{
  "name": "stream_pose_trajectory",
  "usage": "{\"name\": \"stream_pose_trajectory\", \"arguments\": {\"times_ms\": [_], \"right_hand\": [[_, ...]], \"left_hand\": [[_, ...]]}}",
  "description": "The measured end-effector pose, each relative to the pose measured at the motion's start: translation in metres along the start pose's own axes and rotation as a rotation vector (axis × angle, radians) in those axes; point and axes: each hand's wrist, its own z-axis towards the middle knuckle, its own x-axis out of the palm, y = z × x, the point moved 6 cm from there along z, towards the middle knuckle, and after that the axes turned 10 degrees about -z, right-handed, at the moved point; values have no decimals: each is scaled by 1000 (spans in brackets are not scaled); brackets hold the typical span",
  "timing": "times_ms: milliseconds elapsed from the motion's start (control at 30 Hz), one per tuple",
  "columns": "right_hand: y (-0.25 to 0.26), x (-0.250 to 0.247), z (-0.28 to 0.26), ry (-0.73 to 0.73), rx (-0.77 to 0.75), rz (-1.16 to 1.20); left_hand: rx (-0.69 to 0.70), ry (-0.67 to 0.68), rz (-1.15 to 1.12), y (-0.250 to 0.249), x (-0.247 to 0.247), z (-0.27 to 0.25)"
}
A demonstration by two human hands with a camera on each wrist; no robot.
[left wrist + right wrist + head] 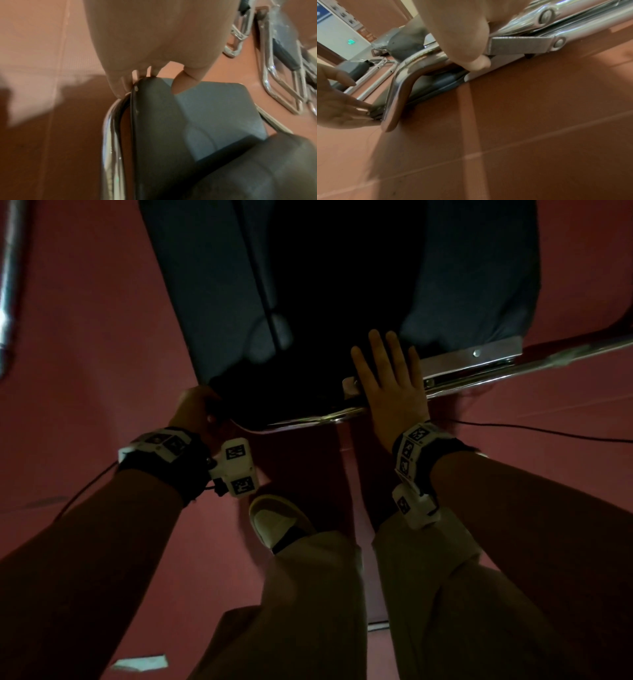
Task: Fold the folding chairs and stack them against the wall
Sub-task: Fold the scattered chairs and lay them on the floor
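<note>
A folding chair with a grey-blue padded seat and chrome frame fills the top of the head view, tilted toward me. My left hand grips its near left corner. In the left wrist view the left hand pinches that seat corner between fingertips and thumb, beside the chrome tube. My right hand lies flat with straight fingers across the near right edge, over the metal hinge bracket. The right wrist view shows the right hand against the bracket; its thumb is hidden from the head view.
Other folded chrome chairs lie on the red-brown floor to the side, and more chairs stand farther off. A chrome tube rises at far left. A black cable crosses the floor on the right. My slippered foot stands below the chair.
</note>
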Motion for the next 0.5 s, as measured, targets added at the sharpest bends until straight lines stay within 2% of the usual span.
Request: {"name": "stream_pose_trajectory", "arguments": {"times_ms": [67, 200, 300, 333, 400, 467, 500], "right_hand": [[-3, -2, 0, 44, -5, 17], [-5, -13, 1, 269, -52, 62], [-14, -39, 2, 400, -74, 109], [-19, -51, 4, 404, -64, 149], [-33, -84, 8, 364, -20, 241], [-50, -125, 11, 316, 34, 307], [-59, -144, 12, 311, 54, 329]], "left_hand": [[-15, 19, 9, 2, 0, 0], [15, -21, 125, -1, 4, -7], [-29, 8, 39, -3, 13, -19], [-13, 50, 97, -5, 16, -28], [55, 36, 182, -17, 25, -63], [86, -1, 184, -36, 34, -101], [104, 30, 188, -46, 41, -117]]}}
